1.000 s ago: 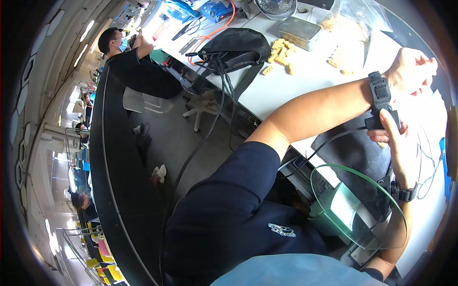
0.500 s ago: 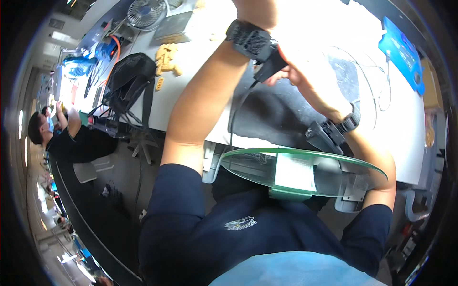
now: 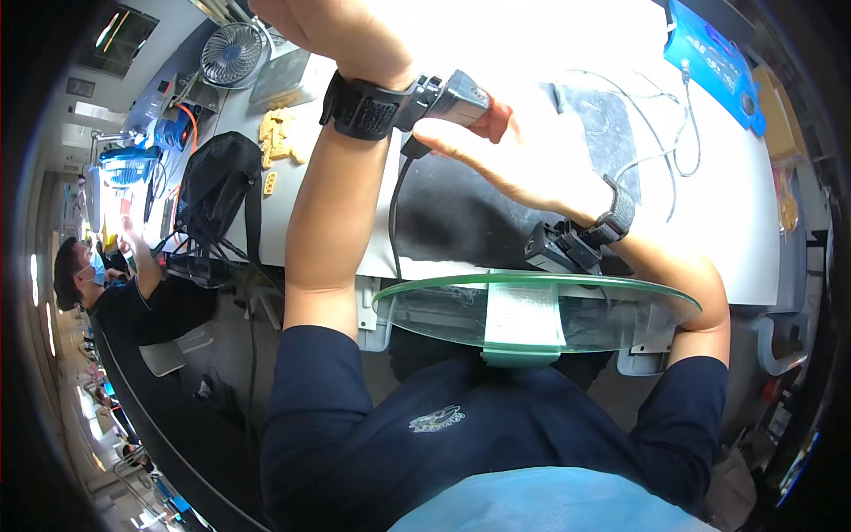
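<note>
A broad white tabletop (image 3: 753, 230) is topped by a flat black mat (image 3: 470, 222), seen below the fingers of the right hand (image 3: 532, 164). The fingers of the left hand (image 3: 350, 35) are cropped, so their state cannot be told. A dark grey box-shaped device (image 3: 461, 100), on a black woven wrist strap (image 3: 363, 108), is flanked by the right thumb (image 3: 452, 142) and fingers, set apart; whether it is clamped cannot be told. Below the thumb a thin black cable (image 3: 394, 213) is hung. Device adjustment seems in hand; a steady pinch would be called for.

navy short-sleeved shirt (image 3: 532, 417) | white chest emblem (image 3: 436, 419) | black wrist straps (image 3: 368, 108) | light-blue mask (image 3: 550, 501)
</note>
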A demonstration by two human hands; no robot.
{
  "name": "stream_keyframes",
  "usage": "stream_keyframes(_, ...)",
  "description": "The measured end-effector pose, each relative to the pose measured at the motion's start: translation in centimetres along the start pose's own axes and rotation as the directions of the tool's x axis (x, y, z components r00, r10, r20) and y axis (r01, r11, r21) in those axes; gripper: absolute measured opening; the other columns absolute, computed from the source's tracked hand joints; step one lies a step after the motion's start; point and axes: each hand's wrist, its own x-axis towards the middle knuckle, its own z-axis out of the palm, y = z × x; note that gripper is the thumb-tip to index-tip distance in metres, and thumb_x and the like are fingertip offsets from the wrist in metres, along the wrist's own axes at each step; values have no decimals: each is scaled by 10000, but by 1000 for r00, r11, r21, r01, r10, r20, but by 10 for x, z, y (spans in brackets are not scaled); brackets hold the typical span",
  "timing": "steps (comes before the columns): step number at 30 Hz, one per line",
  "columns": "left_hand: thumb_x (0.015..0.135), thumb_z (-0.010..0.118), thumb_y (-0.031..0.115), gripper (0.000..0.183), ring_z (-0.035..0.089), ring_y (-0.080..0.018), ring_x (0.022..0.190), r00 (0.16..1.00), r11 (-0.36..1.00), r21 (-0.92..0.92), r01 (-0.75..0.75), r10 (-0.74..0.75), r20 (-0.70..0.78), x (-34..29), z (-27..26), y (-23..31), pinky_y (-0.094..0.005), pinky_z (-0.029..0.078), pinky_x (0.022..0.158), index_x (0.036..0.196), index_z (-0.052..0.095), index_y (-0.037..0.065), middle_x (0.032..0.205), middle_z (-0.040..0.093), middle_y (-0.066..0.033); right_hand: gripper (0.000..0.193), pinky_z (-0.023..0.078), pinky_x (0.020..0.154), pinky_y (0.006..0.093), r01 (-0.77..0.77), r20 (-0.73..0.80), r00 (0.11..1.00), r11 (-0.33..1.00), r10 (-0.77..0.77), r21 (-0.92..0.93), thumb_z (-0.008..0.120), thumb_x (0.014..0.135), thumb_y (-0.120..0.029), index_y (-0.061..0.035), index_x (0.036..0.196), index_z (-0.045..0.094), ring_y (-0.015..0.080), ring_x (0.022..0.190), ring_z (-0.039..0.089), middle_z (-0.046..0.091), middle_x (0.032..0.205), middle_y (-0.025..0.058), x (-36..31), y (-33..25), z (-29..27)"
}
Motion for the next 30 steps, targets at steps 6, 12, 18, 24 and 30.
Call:
stream_keyframes(6,1015,377,313,384,431,-90,360,999,998,58,10,-13,52,3,16,11,-195,337,341,1187,563,23,583,545,-72,352,493,727,247,161,-108,983,979,-147,126,694,865,-317,-51,1079,612,98,782,638,713,891,52,-1,3,-1)
stream_keyframes(12,985,414,483,611,427,-104,289,887,893,2,450,-447,114,8,27,31,-213,297,290,564,549,61,470,529,-63,354,487,743,250,75,-142,988,994,-63,77,692,866,-329,-43,1060,615,95,825,628,711,891,54,-4,5,0)
stream_keyframes(18,1009,397,401,481,435,-95,307,931,959,40,282,-283,231,6,15,16,-208,298,293,847,662,34,494,549,-72,389,483,793,266,-19,-31,999,987,24,160,655,886,-367,-28,1068,604,119,855,643,706,884,76,-1,-1,-4)
stream_keyframes(24,1032,359,288,366,417,-88,309,904,995,-102,-3,46,424,8,7,5,-201,301,294,1231,593,90,508,553,-76,433,480,802,290,-74,26,997,937,70,342,625,891,-421,-42,1101,607,131,857,649,701,834,73,0,4,-2)
stream_keyframes(30,1038,212,395,632,424,-112,312,949,962,-256,96,-12,314,8,11,28,-208,324,309,727,600,5,436,496,-59,385,454,735,281,-148,127,984,977,129,156,617,893,-429,-66,1014,658,101,778,597,696,795,50,0,-11,-12)
